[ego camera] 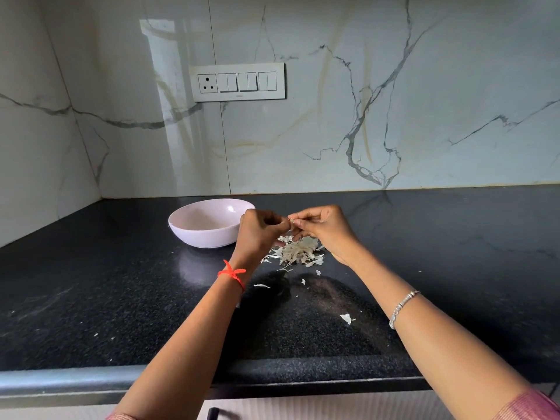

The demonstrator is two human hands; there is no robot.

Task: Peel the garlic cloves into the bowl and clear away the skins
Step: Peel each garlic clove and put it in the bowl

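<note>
A pale pink bowl [194, 234] stands on the black counter, left of my hands. My left hand [257, 230] and my right hand [324, 227] meet fingertip to fingertip above a heap of white garlic skins [298, 253]. Both pinch one small garlic clove [291, 221], mostly hidden by the fingers. The bowl's contents are too faint to make out.
Loose skin flakes [347, 318] lie scattered on the black granite counter [91, 298] nearer the front edge. A marble backsplash with a switch panel [238, 81] rises behind. A side wall closes the left corner.
</note>
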